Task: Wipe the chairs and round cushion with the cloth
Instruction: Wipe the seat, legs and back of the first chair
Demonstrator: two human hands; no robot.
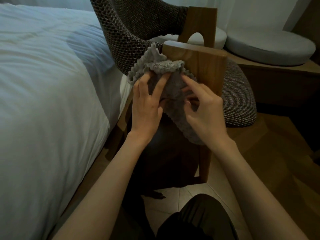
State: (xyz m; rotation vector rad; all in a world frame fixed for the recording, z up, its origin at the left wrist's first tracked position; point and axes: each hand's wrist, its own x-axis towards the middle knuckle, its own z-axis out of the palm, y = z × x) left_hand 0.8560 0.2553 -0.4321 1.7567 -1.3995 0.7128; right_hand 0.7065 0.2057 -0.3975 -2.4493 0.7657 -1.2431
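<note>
A grey fluffy cloth (166, 78) hangs bunched in front of the wooden side panel (202, 66) of a chair with a woven fabric back (135, 23) and seat (240, 97). My left hand (147, 104) holds the cloth's left side, fingers spread over it and thumb tucked under. My right hand (204, 115) pinches the cloth's right side with curled fingers. The cloth's upper edge lies against the wooden panel. A round grey cushion (270, 47) sits on a low wooden platform at the upper right; a second one (220, 35) shows behind the chair frame.
A bed with a white duvet (48, 84) fills the left, close beside the chair. The wooden platform (277, 80) runs along the right. Tiled floor (190, 193) and my dark-clothed knee (194, 220) are below.
</note>
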